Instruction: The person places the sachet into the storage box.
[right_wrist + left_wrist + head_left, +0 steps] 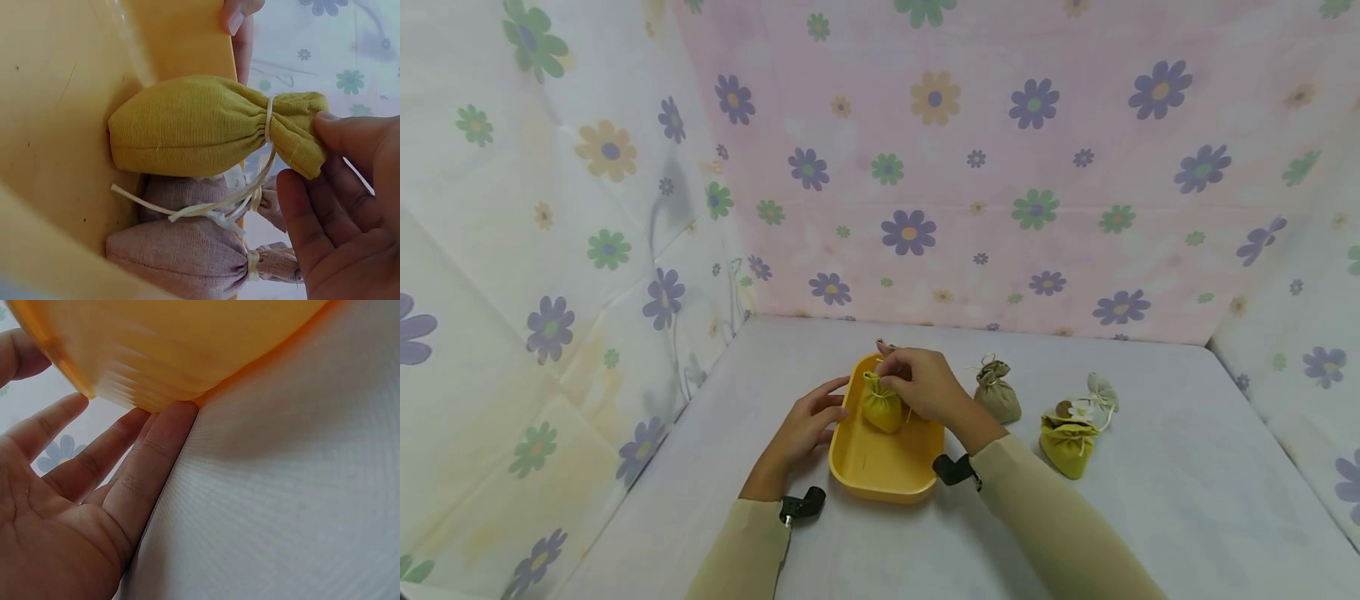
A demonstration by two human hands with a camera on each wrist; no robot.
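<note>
Tray (891,467) holds three tied pouches (187,128).

Six pouches (882,410), one tray (883,465)
At the right hand (921,385), one yellow pouch (187,128), two mauve ones (178,255); right of it, one khaki (997,400), one grey (1102,392), another yellow (1069,452).

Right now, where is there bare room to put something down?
Bare tabletop lies right of the grey pouch, and on the near side of the yellow tray, between the sleeves. Crowded: the tray's far end, with two mauve pouches beside the held yellow pouch.
</note>
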